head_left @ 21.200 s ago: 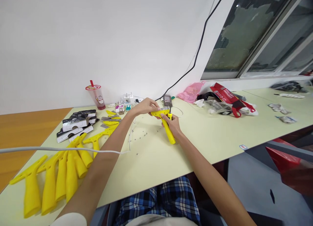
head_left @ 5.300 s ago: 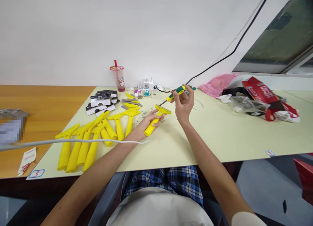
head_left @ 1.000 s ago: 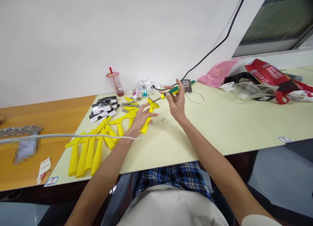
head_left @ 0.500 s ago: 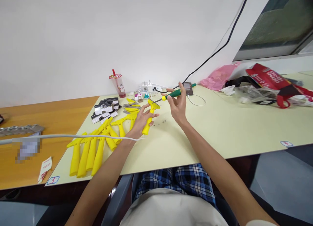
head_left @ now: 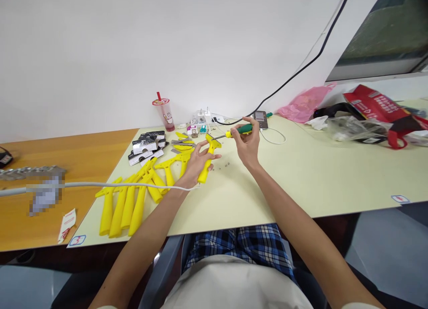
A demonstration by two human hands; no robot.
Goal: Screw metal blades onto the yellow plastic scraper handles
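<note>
At frame centre, my left hand (head_left: 195, 162) is gripping the yellow plastic T-shaped scraper handle (head_left: 207, 159); my right hand (head_left: 248, 142) is pinching the green-and-yellow-handled screwdriver (head_left: 238, 131), which I should be keeping square to the screw.

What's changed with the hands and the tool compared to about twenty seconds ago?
Then the right hand gripped the yellow handle and the left steadied its head. Now the left hand holds the handle, and the right has taken up the screwdriver, tip at the head. The pile of handles remains at left.
</note>
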